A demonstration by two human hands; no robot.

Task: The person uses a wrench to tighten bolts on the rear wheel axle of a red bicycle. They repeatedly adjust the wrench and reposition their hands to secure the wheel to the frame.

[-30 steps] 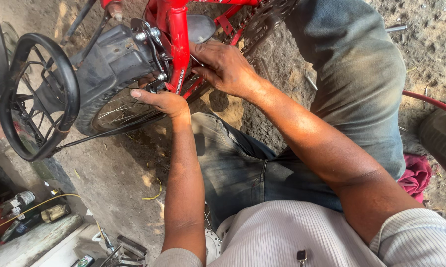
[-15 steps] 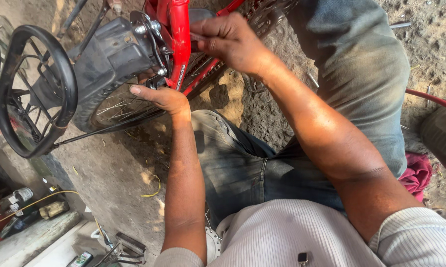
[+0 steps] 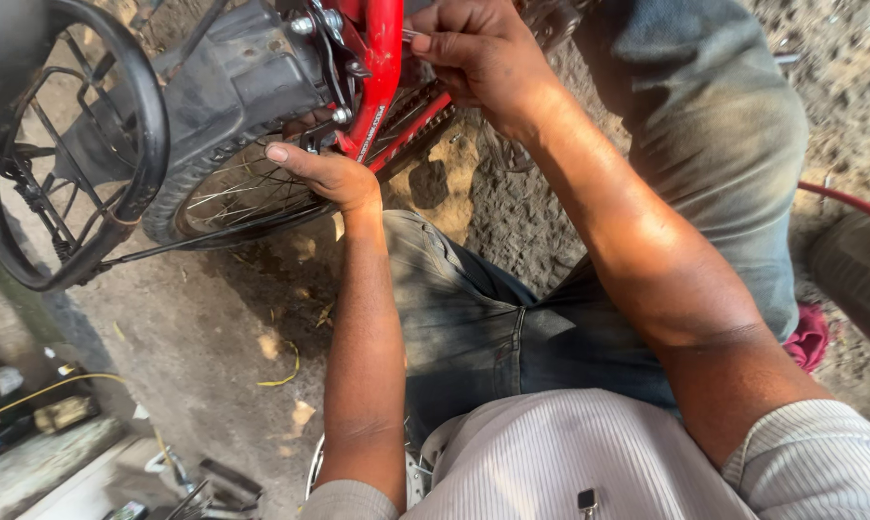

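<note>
A red bicycle frame (image 3: 382, 67) stands close in front of me, with a spoked wheel (image 3: 228, 197) and a dark mudguard (image 3: 247, 82) behind it. My left hand (image 3: 324, 173) reaches under the frame by the brake bolts, its fingers hidden behind the red tube. My right hand (image 3: 478, 53) is closed at the right side of the tube, pinching a small metal tool or part (image 3: 409, 36) that I cannot make out.
A black round wire-framed part (image 3: 79, 154) hangs at the left. Dirt ground lies below. Tools and a yellow cable (image 3: 40, 395) sit at the bottom left. My bent knees in grey trousers fill the right, with a red cloth (image 3: 806, 337) beside them.
My right hand has moved up along the red tube toward the top of view. The left hand has stayed under the frame. The camera has dipped closer.
</note>
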